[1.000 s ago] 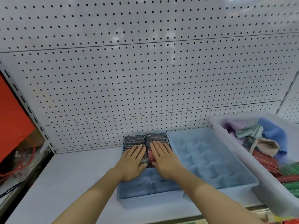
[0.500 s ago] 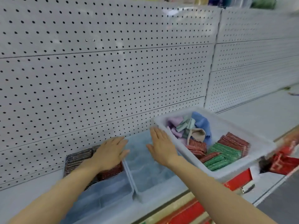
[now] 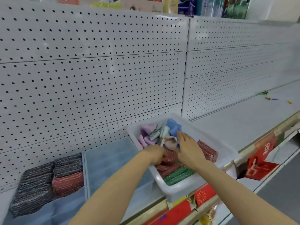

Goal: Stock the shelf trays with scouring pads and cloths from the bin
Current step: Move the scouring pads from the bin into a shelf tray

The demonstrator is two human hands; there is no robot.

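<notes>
A white bin [image 3: 181,190] sits on the shelf at centre right. It holds red scouring pads [image 3: 207,151], green scouring pads [image 3: 177,175] and crumpled cloths [image 3: 155,133] in pink, blue and beige. Both my hands are inside it. My left hand [image 3: 155,154] curls its fingers on a stack of red pads [image 3: 168,157]. My right hand [image 3: 189,149] lies flat with fingers apart over the pads, beside the cloths. To the left, one blue shelf tray [image 3: 48,210] holds black pads [image 3: 34,187] and red pads [image 3: 68,182]. A second blue divided tray [image 3: 110,156] has nothing in it.
A white pegboard wall [image 3: 97,78] backs the shelf. The white shelf board [image 3: 243,117] runs to the right, with small wrappers [image 3: 271,98] lying far off. Red price labels [image 3: 259,164] hang along the front edge. Packaged goods [image 3: 211,5] stand on top.
My view has swung right from the left tray to the bin. Both hands left the tray's pads and moved into the bin; the left one has closed on red pads.
</notes>
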